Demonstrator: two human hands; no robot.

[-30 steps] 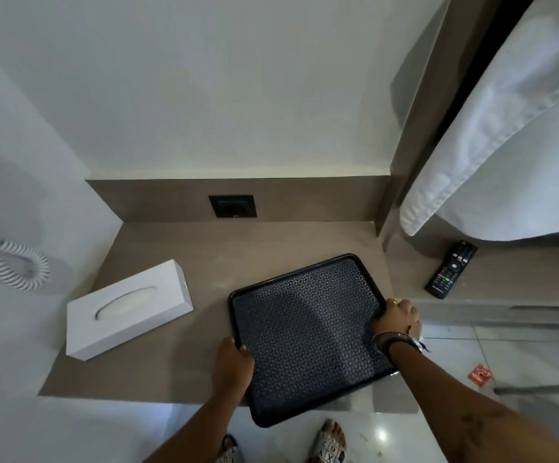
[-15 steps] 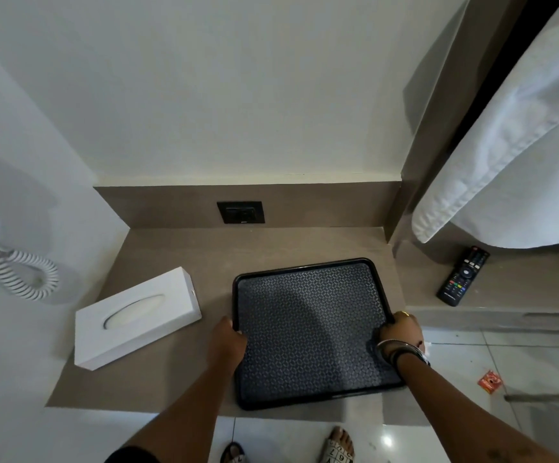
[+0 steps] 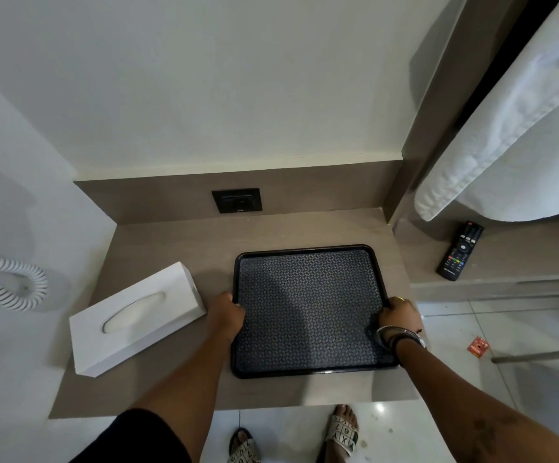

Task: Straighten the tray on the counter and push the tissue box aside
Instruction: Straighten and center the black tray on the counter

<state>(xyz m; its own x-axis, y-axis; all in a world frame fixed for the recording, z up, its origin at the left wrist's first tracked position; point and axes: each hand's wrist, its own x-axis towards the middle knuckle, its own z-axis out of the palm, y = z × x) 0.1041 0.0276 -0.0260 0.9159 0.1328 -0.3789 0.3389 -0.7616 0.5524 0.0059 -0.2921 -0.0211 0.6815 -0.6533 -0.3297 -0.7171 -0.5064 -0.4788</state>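
Tissue box [image 3: 136, 320] sits angled on the counter [image 3: 177, 242], just left of the left hand [image 3: 227, 315], not touching it. Left hand is clamped on the tray [image 3: 308, 309] at its left rim, right hand [image 3: 400, 316] clamped on the right rim, tray flat between them and roughly square to the counter edge. Remote [image 3: 460, 250] lies on the lower shelf [image 3: 518, 255], up and right of the right hand.

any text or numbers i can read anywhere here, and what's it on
"6", "7", "X", "Y": printed in squares on the right sandal.
"7", "6", "9": seemingly on the left sandal, partly cut off.
Remote control: button marks and a bottom logo, too small to read.
Red packet on the floor: print blurred.
Wall socket: small mark, unreadable.
Tissue box, tray: no text.
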